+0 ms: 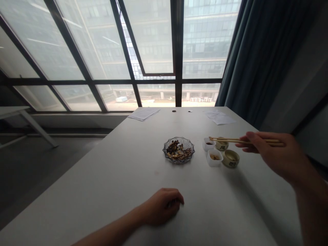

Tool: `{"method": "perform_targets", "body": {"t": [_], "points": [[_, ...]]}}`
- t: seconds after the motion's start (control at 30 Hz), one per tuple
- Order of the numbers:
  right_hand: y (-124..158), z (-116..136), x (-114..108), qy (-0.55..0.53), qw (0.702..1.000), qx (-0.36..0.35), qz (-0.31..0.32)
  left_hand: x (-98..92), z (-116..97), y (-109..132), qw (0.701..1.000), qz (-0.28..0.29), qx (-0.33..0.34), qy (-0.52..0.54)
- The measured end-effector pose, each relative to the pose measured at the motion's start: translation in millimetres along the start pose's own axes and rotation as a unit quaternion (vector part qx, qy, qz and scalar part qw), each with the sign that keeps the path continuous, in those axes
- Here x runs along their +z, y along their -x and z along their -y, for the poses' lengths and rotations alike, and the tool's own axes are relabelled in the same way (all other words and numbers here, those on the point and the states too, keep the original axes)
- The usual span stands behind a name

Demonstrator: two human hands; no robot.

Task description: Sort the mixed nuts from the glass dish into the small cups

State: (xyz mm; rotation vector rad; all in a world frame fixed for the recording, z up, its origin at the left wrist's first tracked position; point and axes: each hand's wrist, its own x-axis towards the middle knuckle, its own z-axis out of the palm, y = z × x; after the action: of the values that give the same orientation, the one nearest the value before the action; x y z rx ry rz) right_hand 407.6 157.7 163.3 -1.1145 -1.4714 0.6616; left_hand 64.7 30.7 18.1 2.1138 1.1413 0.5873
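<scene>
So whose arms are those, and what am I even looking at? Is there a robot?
No robot here, just a person with two bare hands. There's only one picture, from a camera worn on that person's head, looking forward and down, so you see roughly what they see.

The right hand holds chopsticks, with the tips above a white tub. Any bit pinched there is too small to be sure about. The left hand is loosely curled, and I can't see anything in it.

On the table is a glass dish of brown bits. To its right are that tub, another tub and two round cups. Farther away lie some papers, near the windows.
</scene>
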Motion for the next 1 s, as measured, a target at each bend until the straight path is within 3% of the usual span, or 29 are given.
{"method": "perform_targets", "body": {"t": [0.13, 0.27, 0.33, 0.57, 0.73, 0.83, 1.0], "points": [[1, 2, -15, 0.019, 0.998, 0.023, 0.058, -0.4, 0, 0, 1.000, 0.002, -0.004, -0.005], [-1, 2, -12, 0.060, 0.979, 0.113, 0.157, -0.7, 0, 0, 1.000, 0.000, -0.009, -0.004], [-1, 3, -9, 0.076, 0.974, 0.124, 0.171, -0.2, 1, 0, 1.000, -0.002, -0.009, -0.002], [1, 5, -7, 0.072, 0.991, 0.063, 0.089, 0.7, 1, 0, 1.000, -0.008, -0.002, -0.001], [4, 7, 14, 0.016, 1.000, 0.010, 0.017, 0.0, 0, 0, 1.000, -0.009, 0.003, 0.003], [9, 8, 32, -0.010, 0.999, -0.013, 0.027, -0.1, -1, 0, 1.000, -0.007, 0.002, 0.001], [17, -1, 61, -0.044, 0.994, -0.009, 0.097, -1.7, -4, 0, 1.000, -0.004, -0.001, 0.000]]}}
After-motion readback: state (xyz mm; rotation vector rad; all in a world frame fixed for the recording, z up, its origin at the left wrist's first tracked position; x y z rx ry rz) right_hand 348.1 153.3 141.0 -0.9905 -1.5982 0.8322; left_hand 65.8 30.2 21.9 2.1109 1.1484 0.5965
